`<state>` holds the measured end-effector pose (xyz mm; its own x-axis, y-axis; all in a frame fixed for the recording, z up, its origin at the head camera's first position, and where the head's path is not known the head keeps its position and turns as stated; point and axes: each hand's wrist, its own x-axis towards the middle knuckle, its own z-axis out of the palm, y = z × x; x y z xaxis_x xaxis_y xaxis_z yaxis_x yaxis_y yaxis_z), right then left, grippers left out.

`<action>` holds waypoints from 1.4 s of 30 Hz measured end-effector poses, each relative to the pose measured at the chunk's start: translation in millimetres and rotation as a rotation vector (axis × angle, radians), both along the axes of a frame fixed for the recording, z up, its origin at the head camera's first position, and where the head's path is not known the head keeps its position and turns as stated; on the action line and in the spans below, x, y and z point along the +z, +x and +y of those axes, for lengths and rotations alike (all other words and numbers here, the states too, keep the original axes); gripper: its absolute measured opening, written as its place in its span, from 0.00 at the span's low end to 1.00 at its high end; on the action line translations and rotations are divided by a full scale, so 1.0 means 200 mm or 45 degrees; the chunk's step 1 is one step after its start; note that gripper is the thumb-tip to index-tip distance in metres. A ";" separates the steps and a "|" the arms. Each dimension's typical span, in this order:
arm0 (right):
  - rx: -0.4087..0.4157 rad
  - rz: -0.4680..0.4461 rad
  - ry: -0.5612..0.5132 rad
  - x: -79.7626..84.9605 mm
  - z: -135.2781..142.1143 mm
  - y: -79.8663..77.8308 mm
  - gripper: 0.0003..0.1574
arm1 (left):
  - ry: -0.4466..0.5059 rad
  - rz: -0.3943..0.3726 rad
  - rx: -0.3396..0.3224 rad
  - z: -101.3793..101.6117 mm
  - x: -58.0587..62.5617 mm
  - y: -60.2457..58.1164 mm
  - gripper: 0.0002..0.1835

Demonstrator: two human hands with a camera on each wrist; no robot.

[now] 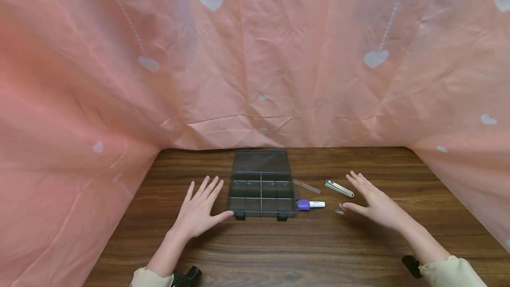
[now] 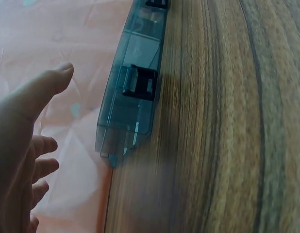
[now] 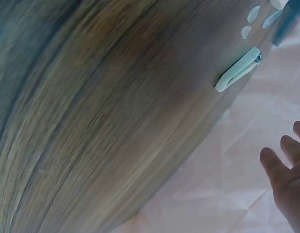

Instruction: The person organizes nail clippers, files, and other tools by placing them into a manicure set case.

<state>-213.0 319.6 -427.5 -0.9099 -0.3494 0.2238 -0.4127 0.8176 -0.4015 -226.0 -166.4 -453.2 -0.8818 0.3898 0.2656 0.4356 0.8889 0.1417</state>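
A smoky clear compartment box (image 1: 260, 198) lies with its lid (image 1: 260, 161) raised at the back, its two black latches facing the front. My left hand (image 1: 200, 211) hovers left of the box, fingers spread, thumb tip near the front left latch (image 2: 140, 82). Over the right side, my right hand (image 1: 376, 203) has its fingers stretched out and holds nothing. Nearest to it are a silver nail clipper (image 1: 338, 188) and a few small clear nail tips (image 1: 339, 210). A purple bottle with a white cap (image 1: 311, 204), like nail glue, lies against the box's right side.
A thin translucent strip (image 1: 306, 186), perhaps a nail file, lies between the box and the nail clipper (image 3: 239, 69). All of it sits on a dark wooden table (image 1: 271, 251). Pink cloth with white hearts (image 1: 279, 79) walls in the back and both sides.
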 end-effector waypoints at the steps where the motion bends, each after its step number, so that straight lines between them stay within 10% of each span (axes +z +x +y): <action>1: 0.005 0.004 -0.016 0.00 0.00 -0.01 0.53 | 0.013 -0.007 -0.005 0.01 0.00 0.00 0.49; 18: -0.143 -0.073 -0.270 -0.04 -0.05 -0.16 0.31 | 0.130 -0.139 0.036 0.07 -0.06 0.00 0.47; 42: -0.246 -0.334 -0.527 -0.17 -0.01 -0.25 0.28 | 0.135 -0.190 0.090 0.11 -0.12 0.04 0.44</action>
<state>-263.1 317.2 -462.1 -0.9929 -0.1000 0.0637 -0.1123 0.6198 -0.7767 -218.4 -145.1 -477.3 -0.9386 0.3023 0.1660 0.3398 0.8931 0.2948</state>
